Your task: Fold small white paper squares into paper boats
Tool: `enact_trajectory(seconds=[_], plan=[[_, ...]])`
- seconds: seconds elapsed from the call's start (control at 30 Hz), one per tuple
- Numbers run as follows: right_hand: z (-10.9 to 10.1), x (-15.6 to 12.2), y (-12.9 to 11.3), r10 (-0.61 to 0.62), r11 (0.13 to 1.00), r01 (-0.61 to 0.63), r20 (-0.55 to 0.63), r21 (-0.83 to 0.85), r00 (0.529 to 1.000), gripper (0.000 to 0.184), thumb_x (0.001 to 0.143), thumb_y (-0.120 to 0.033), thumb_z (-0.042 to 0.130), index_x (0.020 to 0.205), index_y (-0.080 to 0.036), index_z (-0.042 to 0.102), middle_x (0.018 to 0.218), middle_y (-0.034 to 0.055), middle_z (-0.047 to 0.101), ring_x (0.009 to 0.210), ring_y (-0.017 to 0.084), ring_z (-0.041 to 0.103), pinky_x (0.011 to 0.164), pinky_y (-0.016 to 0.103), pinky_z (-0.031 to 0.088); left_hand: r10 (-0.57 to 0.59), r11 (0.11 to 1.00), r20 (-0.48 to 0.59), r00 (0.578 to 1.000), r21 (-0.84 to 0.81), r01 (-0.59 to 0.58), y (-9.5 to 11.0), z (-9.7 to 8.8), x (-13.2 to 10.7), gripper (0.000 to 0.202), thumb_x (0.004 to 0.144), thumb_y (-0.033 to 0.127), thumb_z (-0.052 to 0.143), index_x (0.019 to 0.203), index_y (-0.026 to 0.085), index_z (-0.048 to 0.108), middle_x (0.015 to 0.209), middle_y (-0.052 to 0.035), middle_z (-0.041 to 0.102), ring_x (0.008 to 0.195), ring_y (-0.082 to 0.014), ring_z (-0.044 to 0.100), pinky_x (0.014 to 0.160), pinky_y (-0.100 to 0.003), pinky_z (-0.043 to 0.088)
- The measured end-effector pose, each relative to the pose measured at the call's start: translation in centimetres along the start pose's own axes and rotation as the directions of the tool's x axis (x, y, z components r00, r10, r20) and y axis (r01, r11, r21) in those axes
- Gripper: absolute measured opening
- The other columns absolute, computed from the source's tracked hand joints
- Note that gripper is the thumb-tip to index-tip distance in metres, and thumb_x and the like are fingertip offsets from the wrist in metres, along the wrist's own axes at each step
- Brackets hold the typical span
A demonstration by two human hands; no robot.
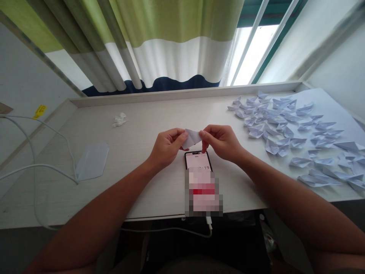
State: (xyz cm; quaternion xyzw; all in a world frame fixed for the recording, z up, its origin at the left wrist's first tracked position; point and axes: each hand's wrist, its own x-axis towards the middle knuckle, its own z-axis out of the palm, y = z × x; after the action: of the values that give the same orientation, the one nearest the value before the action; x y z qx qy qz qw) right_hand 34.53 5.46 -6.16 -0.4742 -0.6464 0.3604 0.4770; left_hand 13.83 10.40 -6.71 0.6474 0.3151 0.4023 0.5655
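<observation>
A small folded piece of white paper [191, 138] is held up between my two hands, just above the top end of a phone. My left hand [169, 146] pinches its left edge with thumb and fingers. On the other side, my right hand [219, 141] grips the right corner between thumb and forefinger. The phone [196, 160] lies on the table below, its screen lit and its lower part blurred out. Many folded paper boats [281, 114] are spread over the right side of the table.
A stack of white paper sheets [92, 161] lies at the left, beside a looping white cable [34, 167]. Crumpled tissue [119, 120] sits farther back. A raised ledge [171, 91] runs along the table's back, below a curtain [182, 53]. A charging plug [209, 221] hangs at the front edge.
</observation>
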Motion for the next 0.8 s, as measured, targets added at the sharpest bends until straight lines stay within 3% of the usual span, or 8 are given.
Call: enact_trajectory(seconds=[0.13,0.2,0.27,0.33,0.43,0.8], plan=[[0.0,-0.1,0.3,-0.013,0.997,0.016,0.040,-0.071,0.999,0.036,0.101,-0.044,0.066,0.078,-0.017,0.070,0.067,0.0024,0.073,0.059,0.013,0.067,0.057,0.027,0.054,-0.018,1.000,-0.006,1.000,0.005,0.018,0.0,-0.2,0.0,0.034,0.089,0.048,0.079,0.088,0.014,0.078,0.074,-0.0046,0.075,0.063,-0.0136,0.067,0.058,-0.025,0.059],[0.0,-0.1,0.5,-0.067,0.993,0.071,0.043,-0.096,0.997,0.024,0.098,-0.042,0.071,0.099,-0.018,0.074,0.089,0.0057,0.078,0.075,0.016,0.073,0.063,0.029,0.060,-0.045,0.999,-0.004,0.999,0.019,0.045,0.1,-0.3,0.0,0.034,0.089,0.048,0.079,0.087,0.014,0.078,0.074,-0.0050,0.074,0.064,-0.0147,0.068,0.059,-0.027,0.060],[-0.1,-0.1,0.6,-0.192,0.972,0.202,0.090,-0.123,0.977,0.036,0.093,-0.038,0.079,0.125,-0.022,0.072,0.115,0.0084,0.077,0.097,0.021,0.076,0.076,0.034,0.065,-0.067,0.997,-0.008,0.998,0.031,0.067,0.2,-0.5,0.0,0.034,0.089,0.047,0.080,0.086,0.013,0.079,0.072,-0.0048,0.073,0.063,-0.0147,0.068,0.058,-0.027,0.060],[-0.2,-0.1,0.7,-0.314,0.927,0.340,0.173,-0.157,0.934,0.045,0.092,-0.032,0.081,0.135,-0.026,0.070,0.125,0.0084,0.073,0.108,0.023,0.073,0.086,0.038,0.066,-0.077,0.997,-0.004,0.997,0.029,0.077,0.3,-0.6,0.0,0.034,0.087,0.047,0.082,0.086,0.013,0.079,0.071,-0.0045,0.073,0.062,-0.0147,0.068,0.057,-0.026,0.060],[-0.4,0.0,0.8,-0.394,0.878,0.432,0.200,-0.206,0.897,0.037,0.096,-0.024,0.078,0.132,-0.027,0.073,0.119,0.0069,0.075,0.103,0.022,0.074,0.088,0.038,0.065,-0.097,0.995,0.016,0.995,0.000,0.097,0.2,-0.6,0.1,0.037,0.084,0.050,0.084,0.089,0.013,0.080,0.077,-0.0061,0.076,0.066,-0.0160,0.071,0.059,-0.028,0.063],[-0.8,0.1,1.1,-0.389,0.885,0.410,0.136,-0.219,0.911,0.025,0.095,-0.025,0.078,0.121,-0.025,0.079,0.118,0.0076,0.077,0.103,0.022,0.076,0.087,0.039,0.066,-0.113,0.991,0.155,0.981,-0.056,0.123,0.8,-1.1,0.3,0.036,0.083,0.045,0.087,0.100,0.014,0.081,0.096,-0.0083,0.081,0.088,-0.0232,0.078,0.069,-0.034,0.071]])
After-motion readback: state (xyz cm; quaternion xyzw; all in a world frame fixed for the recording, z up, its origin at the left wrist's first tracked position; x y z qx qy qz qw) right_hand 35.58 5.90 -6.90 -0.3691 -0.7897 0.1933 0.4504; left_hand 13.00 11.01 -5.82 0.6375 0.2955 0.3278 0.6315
